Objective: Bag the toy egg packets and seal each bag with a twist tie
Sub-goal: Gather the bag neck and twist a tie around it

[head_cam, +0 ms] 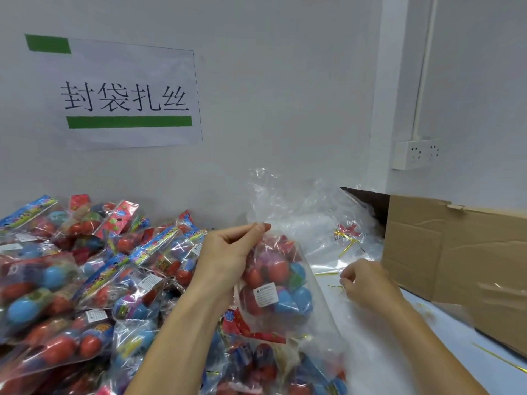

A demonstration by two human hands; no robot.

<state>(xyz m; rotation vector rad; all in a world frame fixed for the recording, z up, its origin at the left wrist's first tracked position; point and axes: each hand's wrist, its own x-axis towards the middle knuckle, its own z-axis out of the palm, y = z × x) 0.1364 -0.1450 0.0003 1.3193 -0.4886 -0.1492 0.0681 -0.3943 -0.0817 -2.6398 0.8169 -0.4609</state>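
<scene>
Cellophane glints across the heap of toy egg packets (85, 269) that fills our left side of the table, red and blue eggs showing through, striped header cards tilted every way. On the wall above them hangs a paper sign (125, 95) with green bars and black characters.

Our left forearm rises from the bottom edge toward the centre, wrist bent back, and our left hand (228, 258) pinches the gathered neck of a clear bag (285, 280) between thumb and curled fingers. One egg packet sits inside that bag, its white warning label facing us, and the loose top of the bag stands crumpled above our fingertips. The bag hangs upright, its bottom down among the packets nearest us.

Right of the bag, our right arm reaches forward, low over the table (422, 306). Our right hand (368, 283), seen from the back, has its fingers curled down at a gold twist tie (335, 287); we cannot tell whether it has hold of it. More gold ties (346, 245) lie scattered on a pile of empty clear bags (319, 223) by the wall. A cardboard box (456, 258) lies at the far right, flaps open.
</scene>
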